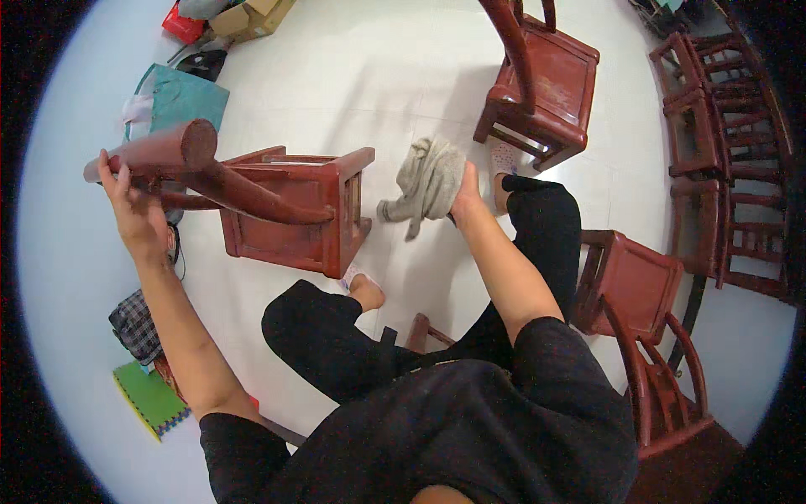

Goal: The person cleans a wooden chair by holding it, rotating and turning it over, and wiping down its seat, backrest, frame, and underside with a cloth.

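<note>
With fingers curled round its top rail, my left hand (pixel 138 214) grips a small reddish-brown wooden chair (pixel 281 214) on my left. The chair stands in front of my left knee, its seat facing up toward me. A crumpled grey cloth (pixel 430 181) hangs from my right hand (pixel 467 191), between that chair and my right leg. Loose ends of the cloth dangle below it, and it touches neither chair. Part of my right fingers is hidden behind the cloth.
A second wooden chair (pixel 554 84) stands ahead on the right, and a third (pixel 638 286) beside my right thigh. More wooden chairs (pixel 701 151) line the right wall. Along the left wall are a teal bag (pixel 180 101), a cardboard box (pixel 252 18), a plaid bag (pixel 134 326) and a green foam mat (pixel 149 399).
</note>
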### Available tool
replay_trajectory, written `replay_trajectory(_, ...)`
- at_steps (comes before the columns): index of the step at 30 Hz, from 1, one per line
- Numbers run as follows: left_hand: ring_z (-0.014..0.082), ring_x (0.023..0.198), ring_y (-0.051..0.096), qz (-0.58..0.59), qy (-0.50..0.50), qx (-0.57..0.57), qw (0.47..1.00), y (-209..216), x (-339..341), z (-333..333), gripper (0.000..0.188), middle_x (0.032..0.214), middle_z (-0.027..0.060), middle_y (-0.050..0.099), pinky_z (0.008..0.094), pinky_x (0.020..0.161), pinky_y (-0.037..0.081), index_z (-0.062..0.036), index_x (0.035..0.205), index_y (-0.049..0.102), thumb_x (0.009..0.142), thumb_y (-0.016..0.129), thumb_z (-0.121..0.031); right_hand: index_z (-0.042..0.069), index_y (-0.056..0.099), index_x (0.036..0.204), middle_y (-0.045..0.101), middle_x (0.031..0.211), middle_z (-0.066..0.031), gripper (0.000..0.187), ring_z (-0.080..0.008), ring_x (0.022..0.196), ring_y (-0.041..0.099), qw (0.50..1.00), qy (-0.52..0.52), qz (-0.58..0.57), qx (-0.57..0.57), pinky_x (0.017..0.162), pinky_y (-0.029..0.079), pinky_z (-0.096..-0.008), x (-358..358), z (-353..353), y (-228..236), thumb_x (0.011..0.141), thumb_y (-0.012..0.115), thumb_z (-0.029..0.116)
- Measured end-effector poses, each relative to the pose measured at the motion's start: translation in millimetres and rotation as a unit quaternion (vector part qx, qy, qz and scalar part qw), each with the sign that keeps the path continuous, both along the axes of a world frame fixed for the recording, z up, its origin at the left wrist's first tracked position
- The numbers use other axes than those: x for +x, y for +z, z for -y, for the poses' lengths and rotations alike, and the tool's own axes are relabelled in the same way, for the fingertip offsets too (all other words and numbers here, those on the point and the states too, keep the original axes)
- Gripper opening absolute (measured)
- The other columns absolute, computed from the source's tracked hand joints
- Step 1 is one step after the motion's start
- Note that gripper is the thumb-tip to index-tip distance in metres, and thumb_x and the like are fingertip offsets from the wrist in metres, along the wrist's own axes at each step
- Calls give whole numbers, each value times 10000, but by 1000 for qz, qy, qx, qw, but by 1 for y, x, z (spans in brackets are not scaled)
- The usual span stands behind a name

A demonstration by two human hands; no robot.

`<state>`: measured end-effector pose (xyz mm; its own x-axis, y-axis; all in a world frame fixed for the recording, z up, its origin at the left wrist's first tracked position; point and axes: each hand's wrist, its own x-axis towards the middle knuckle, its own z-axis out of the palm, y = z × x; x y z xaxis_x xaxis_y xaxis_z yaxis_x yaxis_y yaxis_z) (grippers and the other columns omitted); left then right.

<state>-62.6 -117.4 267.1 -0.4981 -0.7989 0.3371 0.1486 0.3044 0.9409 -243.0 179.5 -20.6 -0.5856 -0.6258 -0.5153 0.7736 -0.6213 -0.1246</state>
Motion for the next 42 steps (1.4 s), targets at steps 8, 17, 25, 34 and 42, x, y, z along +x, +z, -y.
replay_trajectory(8,325,1169,446,-107,-57,-102,987,-66,69,104,727,1304,203,375,474,971,395,-138,1396,108,814,534,-45,24,603,1032,624,985,-150,383,-300,859,596,994,104,19,16,797,487,-439,21,19,-10,906,329,261)
replay_trajectory(17,205,1032,496,36,25,-168,985,-199,13,-47,393,1094,107,534,349,934,382,14,1230,378,889,475,-154,16,602,1035,626,977,-139,342,-272,866,601,991,126,19,-41,813,484,-386,33,18,-59,904,350,208)
replay_trajectory(25,90,696,497,77,-121,119,982,-256,-54,-26,151,783,-14,550,250,659,410,-52,809,568,728,694,-72,3,587,1057,625,990,-166,394,-306,902,607,984,165,4,-68,838,487,-461,43,10,-48,904,317,247)
replay_trajectory(34,123,667,511,106,-51,159,980,-230,-67,-80,203,728,-1,547,269,653,410,-67,807,551,691,717,-54,9,562,1118,600,1066,-154,382,-310,955,575,996,76,16,-45,912,435,-428,31,-3,-78,912,343,245)
replay_trajectory(42,155,530,501,-30,-49,322,945,-166,-48,-36,154,605,43,515,290,531,429,-29,799,566,746,677,-122,15,456,1243,572,1151,-131,487,-220,1051,560,956,64,-270,95,920,452,-354,48,43,89,951,333,384)
